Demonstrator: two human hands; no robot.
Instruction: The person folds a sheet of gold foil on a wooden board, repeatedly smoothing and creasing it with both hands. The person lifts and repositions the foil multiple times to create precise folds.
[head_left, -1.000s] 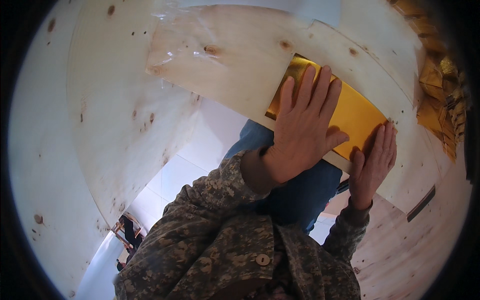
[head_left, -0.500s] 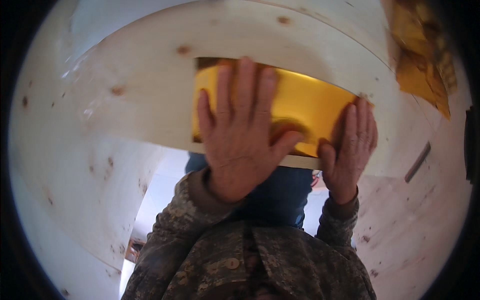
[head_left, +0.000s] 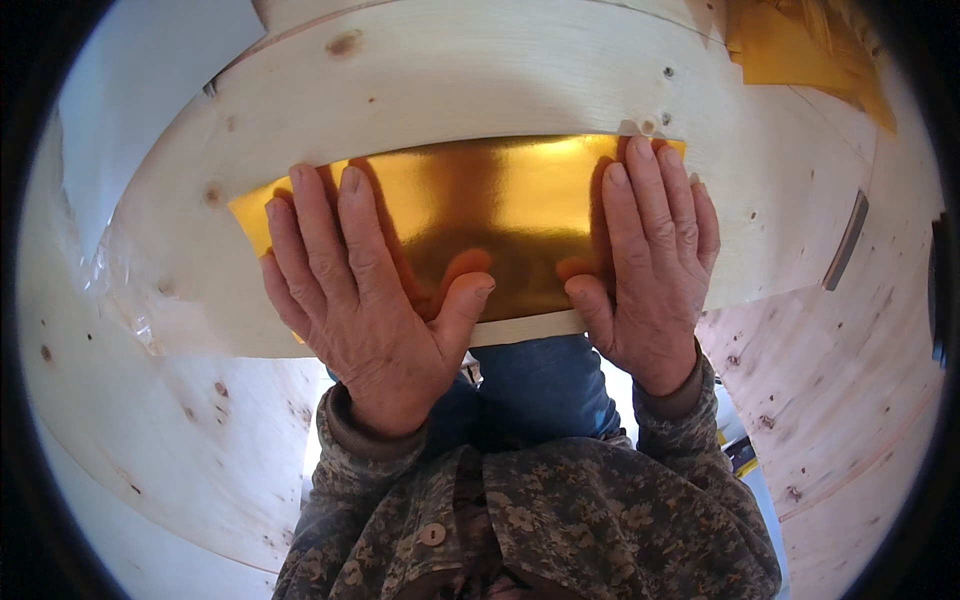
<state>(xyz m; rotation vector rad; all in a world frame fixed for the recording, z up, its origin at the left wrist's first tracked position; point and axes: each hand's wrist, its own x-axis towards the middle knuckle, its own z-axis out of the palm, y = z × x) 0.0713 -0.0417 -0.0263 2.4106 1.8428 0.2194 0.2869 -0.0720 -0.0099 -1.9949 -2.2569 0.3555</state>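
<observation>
The gold sheet [head_left: 480,215] is glossy and mirror-like, bright yellow along its top edge, darkening to amber-brown at centre, with reddish reflections of the thumbs. It lies flat on a pale plywood board [head_left: 480,80] whose face shows brown knots and small screw heads. The left hand [head_left: 365,300] presses on the sheet's 8 o'clock corner, fingers spread and flat; the right hand [head_left: 650,270] presses on its 4 o'clock corner, fingers together, tips reaching the sheet's upper edge. Both palms are open, flat, clamped on nothing, well apart. Camouflage sleeves [head_left: 560,520] enter from 6 o'clock. More golden sheets [head_left: 800,50] lie at 1 o'clock. No container visible.
</observation>
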